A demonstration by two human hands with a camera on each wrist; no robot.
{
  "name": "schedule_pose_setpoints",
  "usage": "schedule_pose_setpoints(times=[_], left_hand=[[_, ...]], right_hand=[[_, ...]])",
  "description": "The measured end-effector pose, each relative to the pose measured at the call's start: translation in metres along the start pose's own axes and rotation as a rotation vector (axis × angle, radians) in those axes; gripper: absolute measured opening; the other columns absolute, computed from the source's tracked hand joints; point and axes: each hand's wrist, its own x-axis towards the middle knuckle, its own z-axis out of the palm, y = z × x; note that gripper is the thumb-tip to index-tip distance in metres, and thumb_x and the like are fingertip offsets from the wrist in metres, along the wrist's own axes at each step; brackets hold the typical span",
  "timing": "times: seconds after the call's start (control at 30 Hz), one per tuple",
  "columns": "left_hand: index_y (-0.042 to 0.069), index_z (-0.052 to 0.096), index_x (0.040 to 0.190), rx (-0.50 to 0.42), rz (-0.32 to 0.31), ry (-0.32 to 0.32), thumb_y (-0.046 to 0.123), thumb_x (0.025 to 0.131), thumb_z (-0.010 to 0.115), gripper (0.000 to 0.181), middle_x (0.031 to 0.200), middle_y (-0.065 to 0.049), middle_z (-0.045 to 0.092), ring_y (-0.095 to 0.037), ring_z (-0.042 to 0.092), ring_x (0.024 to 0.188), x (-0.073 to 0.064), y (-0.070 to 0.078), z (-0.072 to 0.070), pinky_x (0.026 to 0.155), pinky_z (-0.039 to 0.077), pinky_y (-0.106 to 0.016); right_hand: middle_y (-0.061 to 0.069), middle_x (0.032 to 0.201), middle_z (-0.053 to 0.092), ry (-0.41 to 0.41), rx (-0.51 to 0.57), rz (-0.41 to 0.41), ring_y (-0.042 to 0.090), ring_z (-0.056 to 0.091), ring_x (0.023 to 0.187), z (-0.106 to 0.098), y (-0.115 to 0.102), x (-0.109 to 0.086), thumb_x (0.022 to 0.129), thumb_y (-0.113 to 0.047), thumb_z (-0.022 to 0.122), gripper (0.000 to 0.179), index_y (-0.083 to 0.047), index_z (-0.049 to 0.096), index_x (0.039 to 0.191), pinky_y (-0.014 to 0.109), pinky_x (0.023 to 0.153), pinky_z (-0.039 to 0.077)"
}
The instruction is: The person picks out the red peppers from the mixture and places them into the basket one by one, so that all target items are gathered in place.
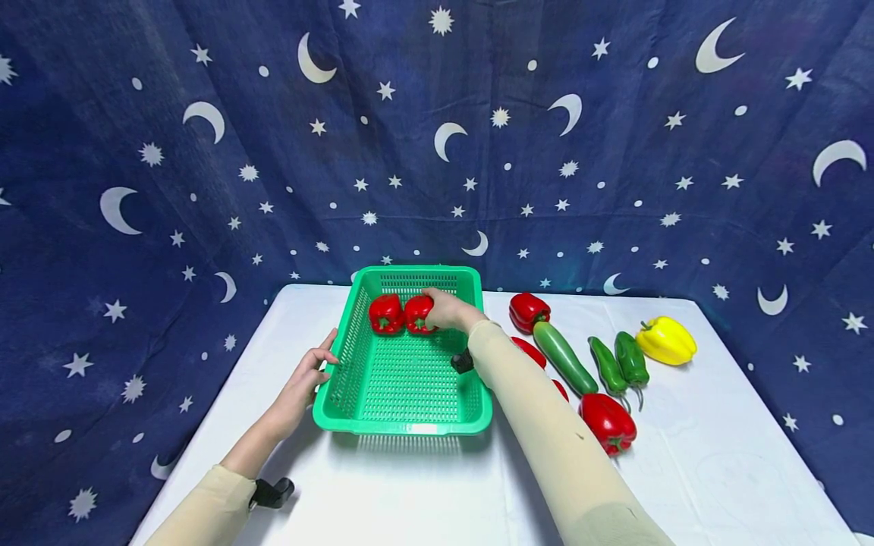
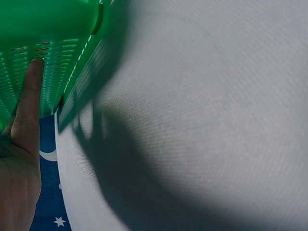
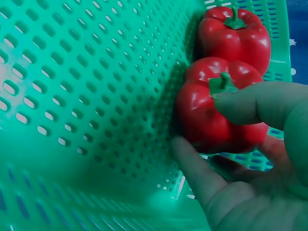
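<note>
A green plastic basket [image 1: 410, 387] stands on the table with two red bell peppers side by side at its far end. My right hand [image 1: 451, 310] reaches inside and holds the right-hand red bell pepper [image 3: 207, 115], thumb across its top by the stem and fingers spread around its side. The other red bell pepper [image 3: 236, 43] sits close against it. My left hand [image 1: 300, 387] is at the basket's left side, its fingers fairly straight and touching the slotted wall; in the left wrist view one finger [image 2: 32, 91] lies along that wall.
Right of the basket on the white cloth [image 1: 737, 455] lie a cucumber [image 1: 564, 358], green peppers [image 1: 606, 364], a yellow bell pepper [image 1: 666, 340] and more red peppers [image 1: 608, 423], some partly behind my right sleeve. A dark blue curtain [image 1: 410, 152] hangs behind.
</note>
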Motion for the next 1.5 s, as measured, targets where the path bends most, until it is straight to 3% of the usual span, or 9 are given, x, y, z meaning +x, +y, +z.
schedule_pose_setpoints(times=[0.23,0.43,0.53,0.63,0.73,0.83,0.9,0.97,1.5], left_hand=[[-0.001,0.042,0.121,-0.003,-0.005,-0.001,0.003,0.095,0.035,0.027,0.172,0.003,0.009,-0.037,0.004,0.154,0.001,-0.001,0.000,0.090,0.041,-0.051],[-0.001,0.042,0.121,-0.008,-0.006,-0.002,0.002,0.095,0.034,0.027,0.172,0.002,0.009,-0.038,0.003,0.154,-0.001,-0.003,-0.002,0.091,0.041,-0.050],[-0.002,0.041,0.121,-0.011,-0.005,-0.002,0.002,0.095,0.034,0.027,0.172,0.001,0.008,-0.039,0.002,0.153,-0.002,-0.003,-0.002,0.090,0.042,-0.050],[-0.002,0.041,0.121,-0.011,-0.006,-0.002,0.002,0.095,0.034,0.027,0.172,0.001,0.008,-0.038,0.003,0.153,-0.003,-0.002,-0.002,0.088,0.042,-0.050],[-0.002,0.042,0.121,-0.005,-0.008,-0.003,0.002,0.095,0.034,0.027,0.172,0.002,0.008,-0.038,0.003,0.154,-0.002,-0.002,-0.001,0.089,0.041,-0.051],[-0.001,0.042,0.121,0.004,-0.009,-0.002,0.002,0.095,0.035,0.027,0.172,0.003,0.008,-0.038,0.003,0.154,-0.002,-0.002,-0.001,0.089,0.041,-0.051],[-0.001,0.042,0.121,0.009,-0.008,0.000,0.002,0.095,0.035,0.027,0.172,0.003,0.009,-0.038,0.004,0.154,-0.002,-0.003,-0.001,0.089,0.041,-0.051],[-0.001,0.042,0.120,0.012,-0.006,0.004,0.001,0.095,0.035,0.027,0.172,0.003,0.009,-0.038,0.004,0.154,-0.002,-0.003,-0.001,0.089,0.041,-0.051],[-0.001,0.042,0.120,0.024,0.008,0.005,0.001,0.095,0.035,0.027,0.172,0.000,0.009,-0.040,0.006,0.153,-0.001,-0.002,0.002,0.089,0.040,-0.050]], right_hand=[[0.012,0.157,0.041,-0.032,-0.067,-0.034,0.026,0.045,0.116,-0.013,-0.006,-0.011,0.078,0.005,0.060,0.090,-0.007,0.026,0.161,0.034,0.087,0.039],[0.011,0.163,0.034,-0.054,-0.054,-0.071,0.025,0.044,0.102,-0.028,-0.013,-0.021,0.081,0.007,0.055,0.085,-0.008,0.028,0.161,0.032,0.070,0.037],[0.014,0.161,0.036,-0.055,-0.049,-0.101,0.028,0.049,0.107,-0.037,-0.017,-0.029,0.082,0.007,0.054,0.082,-0.009,0.032,0.159,0.031,0.069,0.037],[0.019,0.158,0.040,-0.059,-0.060,-0.132,0.030,0.049,0.128,-0.048,-0.020,-0.038,0.083,0.004,0.054,0.079,-0.009,0.035,0.158,0.032,0.070,0.039],[0.019,0.157,0.041,-0.075,-0.061,-0.163,0.031,0.050,0.131,-0.058,-0.020,-0.049,0.085,0.002,0.053,0.075,-0.010,0.037,0.158,0.034,0.076,0.043],[0.016,0.156,0.044,-0.079,-0.057,-0.189,0.030,0.051,0.134,-0.068,-0.020,-0.063,0.089,-0.001,0.054,0.071,-0.013,0.039,0.157,0.037,0.092,0.048],[0.013,0.156,0.045,-0.074,-0.052,-0.203,0.030,0.052,0.135,-0.074,-0.020,-0.072,0.091,-0.003,0.055,0.068,-0.015,0.040,0.156,0.042,0.102,0.046],[0.011,0.156,0.045,-0.070,-0.050,-0.216,0.031,0.051,0.136,-0.080,-0.019,-0.081,0.092,-0.004,0.056,0.067,-0.016,0.040,0.156,0.045,0.104,0.046],[0.012,0.154,0.048,0.083,-0.078,-0.257,0.035,0.051,0.136,-0.115,0.014,-0.138,0.097,-0.010,0.060,0.060,-0.016,0.044,0.154,0.053,0.103,0.046]])
